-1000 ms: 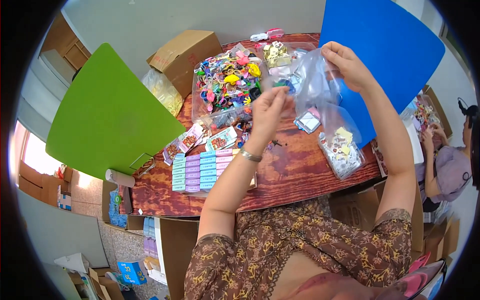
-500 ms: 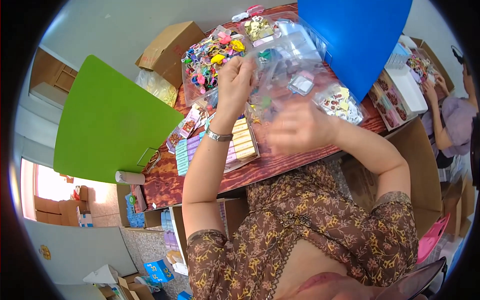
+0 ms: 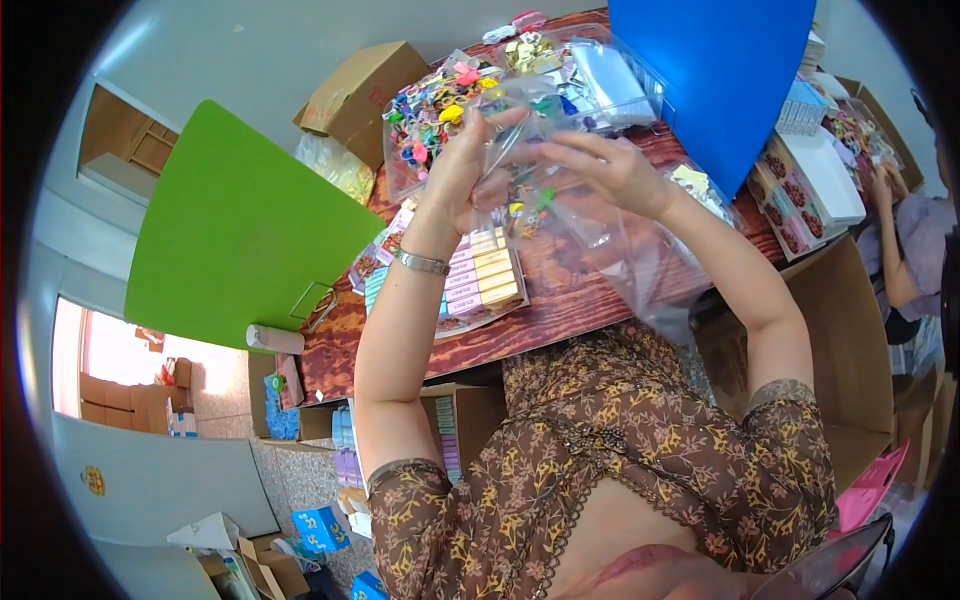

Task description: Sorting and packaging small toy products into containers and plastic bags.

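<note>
A clear plastic bag point(image 3: 625, 255) stretches from between my hands down to the right, past the table's front edge. My left hand point(image 3: 462, 175), wearing a metal watch or bracelet on its wrist, is closed on the bag's upper end. My right hand point(image 3: 615, 178) meets the film from the other side, its long fingers pointing left toward the left hand's fingertips; its thumb is hidden. Behind my left hand lies a clear tray of colourful small trinkets point(image 3: 420, 125). Just below sits a box of small cartons point(image 3: 482, 280), pastel purple and cream.
A green panel point(image 3: 240, 230) stands left and a blue panel point(image 3: 710, 90) right. Between them are a cardboard box point(image 3: 365, 95), a stack of clear sleeves point(image 3: 608, 82) and a bag of small cards point(image 3: 700, 185). A co-worker's hands point(image 3: 885, 180) are at far right.
My right hand has risen to my left hand, which is now less tightly fisted. A clear bag now spans between them and trails to the lower right. The view has shifted slightly.
</note>
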Demonstrator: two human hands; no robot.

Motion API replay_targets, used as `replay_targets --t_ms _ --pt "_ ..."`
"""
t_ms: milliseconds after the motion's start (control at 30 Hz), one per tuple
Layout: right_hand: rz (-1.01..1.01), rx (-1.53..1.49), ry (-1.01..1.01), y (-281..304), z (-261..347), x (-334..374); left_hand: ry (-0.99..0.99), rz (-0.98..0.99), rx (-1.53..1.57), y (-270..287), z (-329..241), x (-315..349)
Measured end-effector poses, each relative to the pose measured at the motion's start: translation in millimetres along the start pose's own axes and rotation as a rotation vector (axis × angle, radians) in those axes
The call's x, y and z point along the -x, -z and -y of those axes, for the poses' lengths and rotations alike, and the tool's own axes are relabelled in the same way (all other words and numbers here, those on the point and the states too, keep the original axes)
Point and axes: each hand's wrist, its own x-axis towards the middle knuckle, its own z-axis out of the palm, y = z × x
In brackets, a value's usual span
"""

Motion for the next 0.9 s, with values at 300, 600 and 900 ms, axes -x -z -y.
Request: replay_targets --t_ms 300,600,900 --pt "0.220 0.039 -0.099 40.3 1.1 13.4 -0.235 -0.217 -0.112 32.3 27.9 -1.0" --pt "0.290 0.002 0.295 46.9 41.5 -4.5 -0.270 -0.229 -0.426 28.7 31.3 -12.3" --pt "0.409 0.199 -0.173 60.4 70.5 42.5 -0.181 0.144 -1.304 31.4 27.8 -6.8"
